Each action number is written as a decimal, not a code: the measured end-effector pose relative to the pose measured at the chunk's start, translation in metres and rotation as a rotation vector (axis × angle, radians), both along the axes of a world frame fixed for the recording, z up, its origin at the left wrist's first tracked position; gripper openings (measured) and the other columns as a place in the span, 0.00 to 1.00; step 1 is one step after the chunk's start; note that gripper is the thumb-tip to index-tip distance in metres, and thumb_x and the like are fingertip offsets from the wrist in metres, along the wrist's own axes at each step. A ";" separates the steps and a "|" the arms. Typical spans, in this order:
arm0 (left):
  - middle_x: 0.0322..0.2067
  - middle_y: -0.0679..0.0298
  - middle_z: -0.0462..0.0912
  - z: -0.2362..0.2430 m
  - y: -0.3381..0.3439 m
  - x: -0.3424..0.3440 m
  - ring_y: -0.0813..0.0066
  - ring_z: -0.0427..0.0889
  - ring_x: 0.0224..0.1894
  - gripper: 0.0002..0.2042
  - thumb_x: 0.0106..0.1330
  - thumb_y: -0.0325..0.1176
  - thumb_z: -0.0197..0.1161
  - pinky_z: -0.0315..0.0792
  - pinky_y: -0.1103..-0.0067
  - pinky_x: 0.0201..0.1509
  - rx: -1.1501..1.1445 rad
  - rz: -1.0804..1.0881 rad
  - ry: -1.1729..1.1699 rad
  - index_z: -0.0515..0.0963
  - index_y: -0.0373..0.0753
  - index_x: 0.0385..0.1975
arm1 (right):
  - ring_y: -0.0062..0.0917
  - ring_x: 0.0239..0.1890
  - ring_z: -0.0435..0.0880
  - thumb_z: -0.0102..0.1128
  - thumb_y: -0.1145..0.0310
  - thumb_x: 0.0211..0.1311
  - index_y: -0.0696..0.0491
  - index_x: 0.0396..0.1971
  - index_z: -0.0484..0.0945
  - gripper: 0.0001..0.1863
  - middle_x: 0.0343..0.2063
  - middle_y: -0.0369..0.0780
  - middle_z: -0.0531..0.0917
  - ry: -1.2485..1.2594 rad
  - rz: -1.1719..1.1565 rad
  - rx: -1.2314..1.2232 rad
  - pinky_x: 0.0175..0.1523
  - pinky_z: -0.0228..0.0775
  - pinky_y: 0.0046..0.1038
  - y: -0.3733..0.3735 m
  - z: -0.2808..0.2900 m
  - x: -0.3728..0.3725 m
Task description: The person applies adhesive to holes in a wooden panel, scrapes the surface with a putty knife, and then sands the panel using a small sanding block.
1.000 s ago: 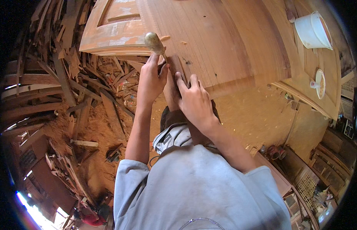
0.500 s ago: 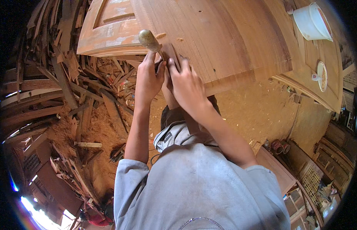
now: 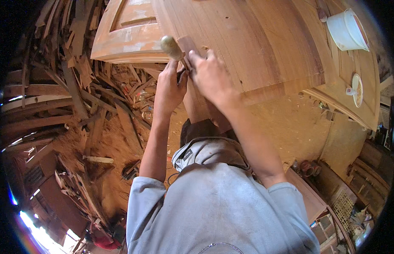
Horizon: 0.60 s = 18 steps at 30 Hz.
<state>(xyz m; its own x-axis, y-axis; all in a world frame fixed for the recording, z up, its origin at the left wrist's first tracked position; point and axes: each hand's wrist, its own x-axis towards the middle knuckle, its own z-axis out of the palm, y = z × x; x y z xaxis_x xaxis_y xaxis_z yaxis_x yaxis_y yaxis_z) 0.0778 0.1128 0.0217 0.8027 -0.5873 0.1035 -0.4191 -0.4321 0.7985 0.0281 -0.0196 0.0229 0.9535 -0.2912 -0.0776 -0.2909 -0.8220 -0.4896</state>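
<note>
Left hand [image 3: 169, 84]: because the handled tool [image 3: 171, 48] stands with its rounded grip uppermost, the fingers wrap it low, apparently for close control; its tip is hidden.
Right hand [image 3: 216, 78]: blurred, laid over the wood strip [image 3: 187, 44], just beside the left; whether it grips anything cannot be told.
Wood strip: extends from the tabletop [image 3: 264, 55], between the hands, toward the lap [image 3: 209, 150]; probably placed so for steady support.
Bucket [image 3: 344, 31]: white, at the far right; contents cannot be made out.
Dish [image 3: 362, 94]: white, shallow, on the panelled board [image 3: 367, 116]; holds orange-brown material, kind unclear.
Cup [image 3: 350, 91]: small, white, at the dish's left side; interior not visible.
Container placement: well apart from the hands, presumably to avoid knocks.
</note>
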 end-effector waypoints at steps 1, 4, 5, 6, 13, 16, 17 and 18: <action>0.46 0.38 0.78 0.000 0.002 -0.002 0.36 0.76 0.49 0.23 0.59 0.18 0.56 0.73 0.58 0.49 -0.007 0.021 0.043 0.68 0.31 0.57 | 0.51 0.43 0.82 0.57 0.69 0.62 0.51 0.58 0.75 0.22 0.45 0.59 0.77 -0.021 -0.032 0.036 0.50 0.77 0.44 -0.007 0.006 0.001; 0.46 0.38 0.78 -0.002 0.003 -0.001 0.36 0.76 0.49 0.23 0.60 0.18 0.56 0.73 0.58 0.49 -0.012 0.030 0.042 0.68 0.32 0.57 | 0.51 0.43 0.82 0.60 0.63 0.61 0.50 0.56 0.78 0.22 0.45 0.59 0.78 -0.080 -0.099 0.128 0.50 0.76 0.43 -0.041 0.017 -0.012; 0.46 0.38 0.78 -0.003 0.004 -0.001 0.36 0.76 0.49 0.22 0.60 0.18 0.56 0.73 0.58 0.49 -0.009 0.024 0.025 0.68 0.32 0.57 | 0.50 0.43 0.82 0.61 0.62 0.60 0.50 0.56 0.78 0.23 0.45 0.58 0.78 -0.094 -0.104 0.147 0.50 0.75 0.43 -0.048 0.017 -0.019; 0.46 0.38 0.78 -0.004 0.004 -0.001 0.37 0.76 0.49 0.22 0.60 0.18 0.56 0.73 0.58 0.49 -0.008 0.024 0.030 0.68 0.32 0.57 | 0.50 0.44 0.82 0.63 0.61 0.59 0.51 0.56 0.78 0.24 0.45 0.58 0.78 -0.108 -0.115 0.163 0.50 0.75 0.42 -0.051 0.018 -0.025; 0.46 0.38 0.77 -0.003 0.000 -0.002 0.36 0.75 0.49 0.21 0.60 0.18 0.55 0.73 0.58 0.48 -0.038 0.025 -0.020 0.68 0.32 0.55 | 0.47 0.39 0.82 0.62 0.63 0.60 0.52 0.59 0.74 0.26 0.39 0.53 0.76 -0.054 -0.029 0.158 0.45 0.77 0.42 -0.007 0.016 -0.074; 0.45 0.38 0.77 -0.001 0.000 -0.003 0.36 0.76 0.49 0.21 0.61 0.19 0.56 0.73 0.58 0.48 -0.007 0.037 -0.015 0.68 0.32 0.55 | 0.46 0.41 0.82 0.58 0.68 0.62 0.55 0.60 0.72 0.25 0.40 0.52 0.74 0.022 -0.003 0.104 0.45 0.78 0.40 0.007 0.009 -0.072; 0.46 0.38 0.77 0.000 0.000 -0.003 0.36 0.76 0.49 0.21 0.61 0.19 0.56 0.73 0.58 0.47 0.006 0.037 -0.023 0.68 0.32 0.55 | 0.46 0.42 0.81 0.56 0.69 0.62 0.55 0.60 0.72 0.25 0.41 0.52 0.74 0.021 0.013 0.071 0.45 0.78 0.40 0.010 0.002 -0.069; 0.45 0.38 0.77 0.000 -0.001 -0.003 0.36 0.76 0.49 0.21 0.61 0.19 0.56 0.73 0.58 0.47 -0.009 0.036 -0.020 0.68 0.32 0.55 | 0.47 0.43 0.81 0.55 0.71 0.62 0.56 0.60 0.71 0.25 0.41 0.52 0.74 0.020 0.027 0.040 0.46 0.78 0.40 0.015 0.000 -0.065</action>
